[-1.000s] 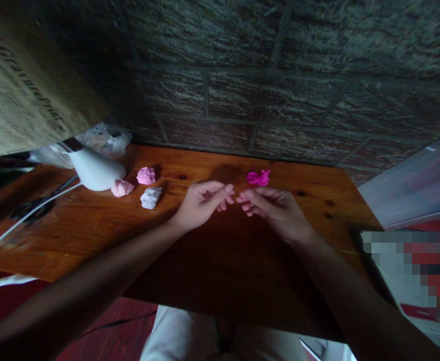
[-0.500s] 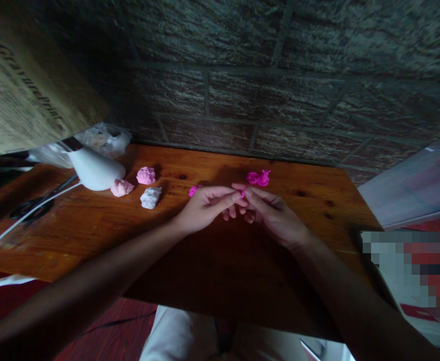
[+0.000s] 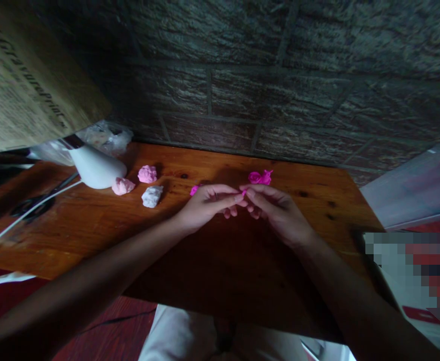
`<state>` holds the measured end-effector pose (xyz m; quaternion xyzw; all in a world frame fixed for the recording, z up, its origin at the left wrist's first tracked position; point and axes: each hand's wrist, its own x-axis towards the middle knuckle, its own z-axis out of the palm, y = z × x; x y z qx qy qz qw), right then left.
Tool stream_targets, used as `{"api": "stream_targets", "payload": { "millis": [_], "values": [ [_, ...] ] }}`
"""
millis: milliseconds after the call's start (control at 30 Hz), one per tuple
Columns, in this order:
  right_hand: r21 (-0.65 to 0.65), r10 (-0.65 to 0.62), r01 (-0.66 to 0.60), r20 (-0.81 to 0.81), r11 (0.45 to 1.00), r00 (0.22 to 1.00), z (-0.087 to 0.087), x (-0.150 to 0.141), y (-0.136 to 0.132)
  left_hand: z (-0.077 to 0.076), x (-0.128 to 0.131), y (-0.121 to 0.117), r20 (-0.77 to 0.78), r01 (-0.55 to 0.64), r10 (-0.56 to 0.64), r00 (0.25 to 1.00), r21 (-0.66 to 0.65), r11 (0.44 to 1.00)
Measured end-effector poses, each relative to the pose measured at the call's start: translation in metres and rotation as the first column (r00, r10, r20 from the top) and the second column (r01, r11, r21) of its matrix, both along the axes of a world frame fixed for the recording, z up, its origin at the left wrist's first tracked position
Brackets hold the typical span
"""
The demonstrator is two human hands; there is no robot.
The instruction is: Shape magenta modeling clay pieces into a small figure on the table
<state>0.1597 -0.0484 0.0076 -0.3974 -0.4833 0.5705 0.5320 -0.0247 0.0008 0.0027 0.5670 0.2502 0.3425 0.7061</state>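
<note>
Between the fingertips of both hands is a small piece of bright pink modelling clay (image 3: 244, 193). My left hand (image 3: 208, 205) pinches it from the left, thumb on top. From the right, my right hand (image 3: 274, 208) pinches the same piece. Just beyond my right hand lies a magenta clay snail (image 3: 261, 177) with a coiled shell. A magenta lump (image 3: 194, 190) shows partly behind my left hand. Further left sit a pink clay lump (image 3: 147, 174), a paler pink lump (image 3: 123, 186) and a white lump (image 3: 152, 196).
A white lamp base (image 3: 99, 168) with a printed shade (image 3: 24, 85) and a white cord (image 3: 27, 210) stands at the left. Black scissors (image 3: 35, 206) lie by the cord. Behind the wooden table (image 3: 189, 260) rises a stone-patterned wall (image 3: 235, 95). A crumpled plastic bag (image 3: 109, 138) is behind the lamp.
Both hands stay pinched on the small clay piece, with the right fingers shifted slightly up and around it. The view has moved a little; the other clay pieces lie as before.
</note>
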Motion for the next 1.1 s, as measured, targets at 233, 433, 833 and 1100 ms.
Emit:
{"api": "stream_targets", "payload": {
  "millis": [233, 433, 833, 1100],
  "values": [
    [-0.006, 0.017, -0.017, -0.002, 1.0, 1.0, -0.001, -0.0046, -0.0007, -0.0015, 0.001, -0.0009, 0.073, 0.11, -0.102, 0.992, -0.111, 0.988],
    [-0.046, -0.01, 0.009, -0.021, 0.999, 1.0, 0.0003, -0.0035, -0.0008, -0.0008, 0.0006, -0.0009, 0.062, 0.1, -0.091, 0.994, -0.162, 0.982],
    [-0.165, -0.096, 0.097, 0.014, 0.981, 0.995, -0.0035, 0.0038, 0.0031, -0.0039, -0.0003, 0.001, 0.038, 0.03, -0.026, 0.999, -0.092, 0.995],
    [-0.172, -0.102, 0.108, 0.044, 0.979, 0.994, -0.0034, 0.0025, 0.0031, -0.0018, -0.0017, 0.002, 0.055, 0.013, -0.01, 0.998, -0.049, 0.999]
  ]
}}
